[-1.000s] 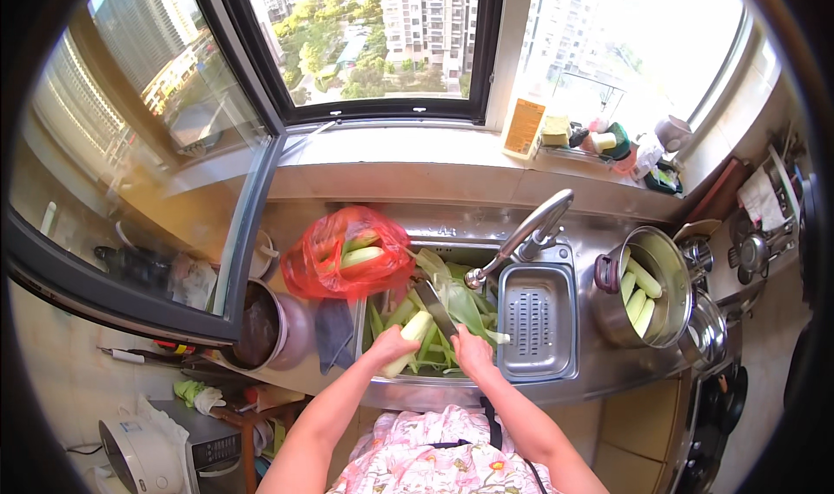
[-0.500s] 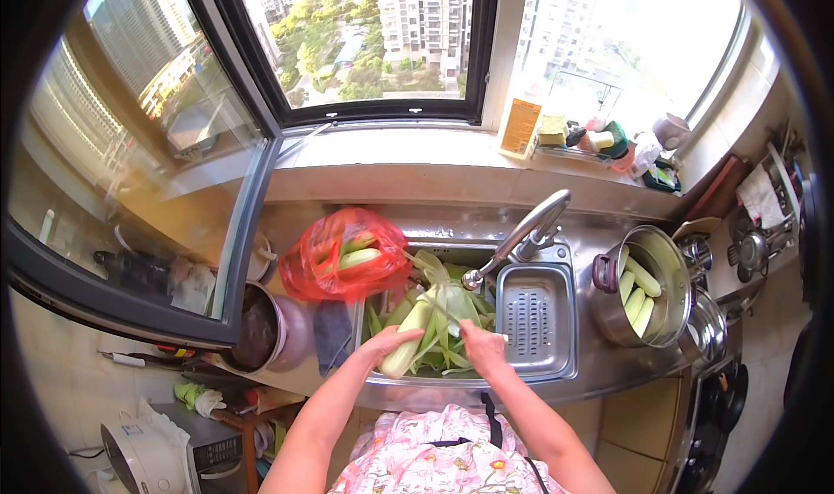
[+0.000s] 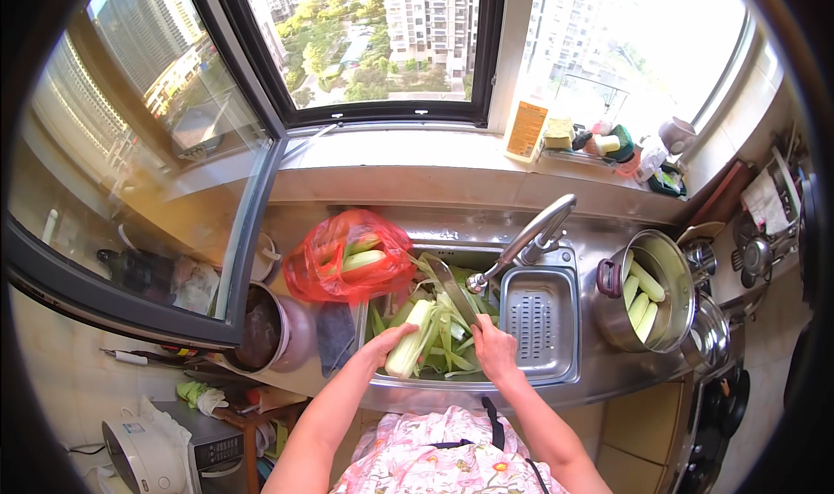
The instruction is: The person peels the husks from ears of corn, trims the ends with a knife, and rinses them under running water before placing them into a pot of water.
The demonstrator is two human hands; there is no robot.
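My left hand is closed around an ear of corn in pale green husk, held tilted over the near left part of the sink. In my right hand is a kitchen knife, its broad blade slanting up and left, a little apart from the corn. Loose green husks fill the large basin beneath both hands. Behind my left hand, a red plastic bag with more husked ears inside rests over the basin's far left corner.
The faucet arches over the sink beside the small basin with a perforated tray. Right of it stands a steel pot holding several pale green ears. A bucket stands at left, under the open window sash.
The knife has moved off the ear; its blade now shows broadside and points up and left. The ear in my left hand stands more upright, and the long husk leaves at its top no longer show attached.
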